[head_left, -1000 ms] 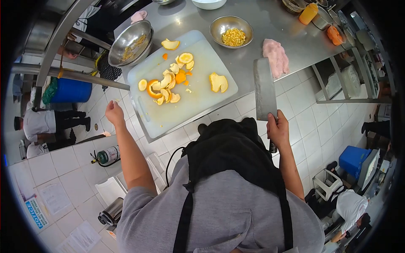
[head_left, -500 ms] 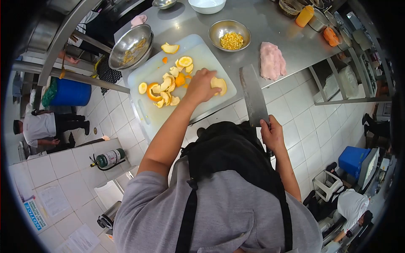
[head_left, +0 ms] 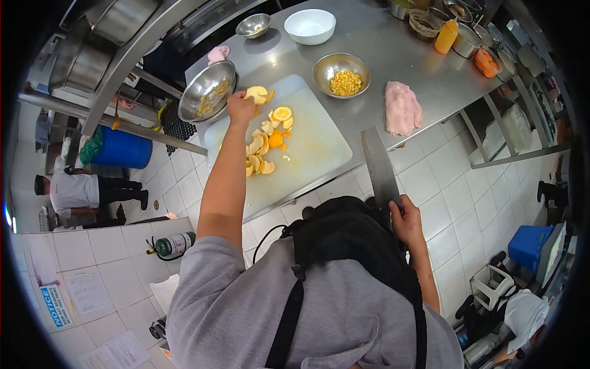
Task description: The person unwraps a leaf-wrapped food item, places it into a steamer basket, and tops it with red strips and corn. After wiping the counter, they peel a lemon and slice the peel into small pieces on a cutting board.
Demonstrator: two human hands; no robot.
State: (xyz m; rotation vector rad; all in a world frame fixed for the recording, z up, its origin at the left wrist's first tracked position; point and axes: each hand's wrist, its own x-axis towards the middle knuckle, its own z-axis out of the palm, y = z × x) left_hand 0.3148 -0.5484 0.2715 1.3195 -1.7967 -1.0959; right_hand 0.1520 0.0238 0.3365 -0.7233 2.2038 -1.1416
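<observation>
My left hand (head_left: 241,109) is at the far left part of the white cutting board (head_left: 319,147), its fingers closed on a pale orange peel piece (head_left: 257,94). Below it on the board lie several orange peels (head_left: 257,144), a cut round slice (head_left: 283,114) and small orange bits. My right hand (head_left: 405,221) grips the handle of a wide cleaver (head_left: 380,166), its blade pointing up past the board's right side, over the floor and counter edge.
Beside the board stand a metal colander (head_left: 209,92) and a steel bowl of corn (head_left: 345,82). A pink cloth (head_left: 402,109) lies near the steel counter's (head_left: 362,31) front edge. Farther back are a white bowl (head_left: 310,27) and a yellow bottle (head_left: 446,37). Other people stand left and lower right.
My left hand has moved from the board's right side to its upper left, by the colander. The peel piece from the right side is gone from there. The whole view has shifted slightly.
</observation>
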